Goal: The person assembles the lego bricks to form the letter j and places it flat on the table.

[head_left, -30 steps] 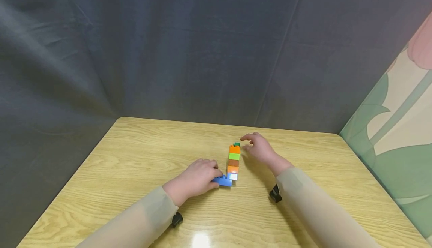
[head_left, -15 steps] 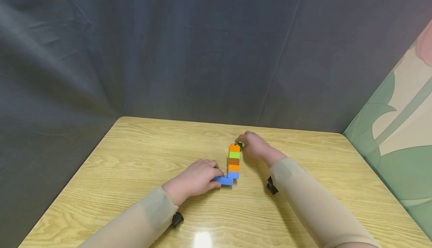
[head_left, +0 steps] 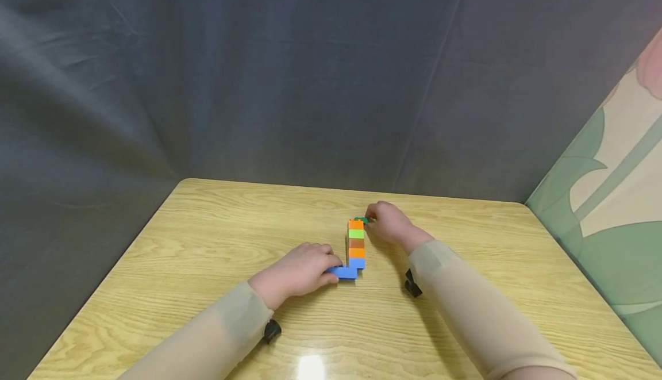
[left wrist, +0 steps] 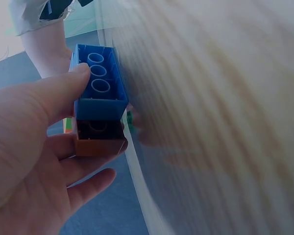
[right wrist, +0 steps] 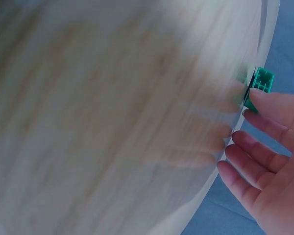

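Observation:
My left hand (head_left: 304,269) pinches a long blue toy brick (head_left: 345,273) near the middle of the table. In the left wrist view the thumb lies on the brick's hollow underside (left wrist: 103,110), and a brown-orange brick (left wrist: 100,147) shows behind it. Joined to the blue brick is a column of bricks (head_left: 356,243) in blue, orange, brown, lime and orange. At the column's far end, my right hand (head_left: 390,223) holds a small dark green brick (head_left: 361,219). The right wrist view shows that green brick (right wrist: 262,81) between thumb and index finger, the other fingers spread.
A pale wooden table (head_left: 233,225) carries the bricks and both forearms. Behind it hangs a dark curtain (head_left: 310,81). On the right side stands a panel with a flower pattern (head_left: 620,196).
My right hand has come in leftward and taken hold of the green brick, then shifted it at the column's far end. My left hand keeps its grip with the column moving slightly.

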A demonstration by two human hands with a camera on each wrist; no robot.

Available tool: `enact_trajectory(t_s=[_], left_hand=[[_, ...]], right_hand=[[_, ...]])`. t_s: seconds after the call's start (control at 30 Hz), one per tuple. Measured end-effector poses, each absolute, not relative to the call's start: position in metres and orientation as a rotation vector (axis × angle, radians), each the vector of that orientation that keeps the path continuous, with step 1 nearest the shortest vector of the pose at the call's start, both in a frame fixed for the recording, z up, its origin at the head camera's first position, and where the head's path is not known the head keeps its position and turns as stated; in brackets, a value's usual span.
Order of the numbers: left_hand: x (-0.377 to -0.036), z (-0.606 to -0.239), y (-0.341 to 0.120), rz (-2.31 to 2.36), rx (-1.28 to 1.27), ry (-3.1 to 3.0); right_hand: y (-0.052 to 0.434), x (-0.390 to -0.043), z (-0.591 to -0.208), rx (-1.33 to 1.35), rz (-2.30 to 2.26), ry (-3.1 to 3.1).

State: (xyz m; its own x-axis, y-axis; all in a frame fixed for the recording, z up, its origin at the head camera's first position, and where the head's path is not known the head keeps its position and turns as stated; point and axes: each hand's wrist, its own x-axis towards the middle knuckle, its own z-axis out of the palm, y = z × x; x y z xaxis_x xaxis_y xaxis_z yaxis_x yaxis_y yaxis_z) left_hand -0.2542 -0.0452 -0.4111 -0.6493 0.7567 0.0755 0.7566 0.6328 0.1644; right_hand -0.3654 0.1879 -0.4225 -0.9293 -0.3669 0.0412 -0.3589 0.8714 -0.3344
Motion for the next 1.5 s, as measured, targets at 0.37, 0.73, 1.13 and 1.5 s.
enact_trajectory(t_s=[0.37,0.73,1.13,1.5], left_hand=[[-0.260,-0.412,-0.049,0.330,1.297,2.795],[-0.265,-0.411,-0.049,0.315,1.282,2.781],[-0.266,-0.408,-0.047,0.355,1.273,2.759],[-0.266,-0.410,-0.045,0.364,1.255,2.754]], right_hand=[[0.180,-0.369,-0.420,-0.509,-0.493,3.023],[0.175,-0.370,-0.419,-0.436,-0.522,3.000],[0.177,-0.372,-0.421,-0.413,-0.552,2.997],[0.208,-0.368,-0.413,-0.324,-0.839,2.905]])
